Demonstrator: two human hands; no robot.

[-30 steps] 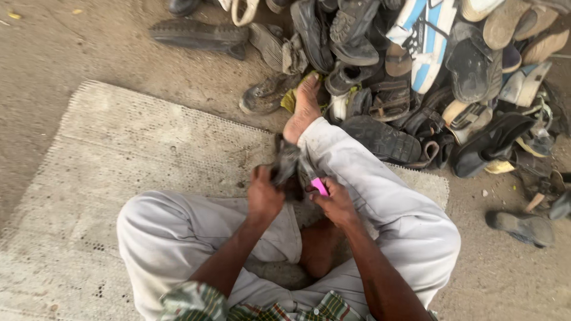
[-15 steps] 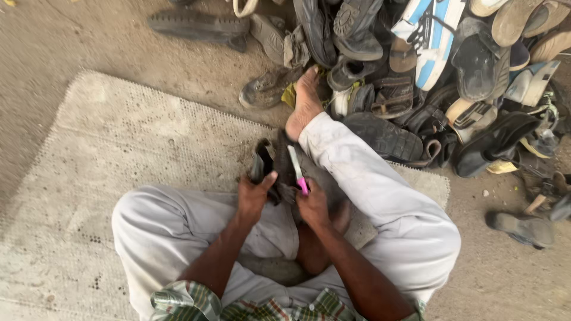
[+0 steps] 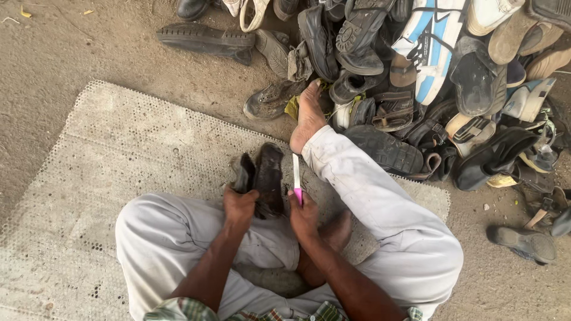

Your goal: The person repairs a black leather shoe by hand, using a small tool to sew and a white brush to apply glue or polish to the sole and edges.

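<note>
Fingers of the left hand (image 3: 239, 207) grip a dark shoe (image 3: 266, 178); the right hand (image 3: 304, 215) clasps a pink-handled brush (image 3: 297, 178) at its three o'clock.

Street cobbler's spot: worn-shoe pile (image 3: 428, 89), mat (image 3: 119, 166), dirt ground (image 3: 71, 47).

You look through a single head-worn camera, aimed steeply down over your own lap from close above. It faces forward past your outstretched right foot (image 3: 309, 116) to the pile of shoes (image 3: 428, 77) at the top, with the mat (image 3: 101, 160) filling the left side.
</note>
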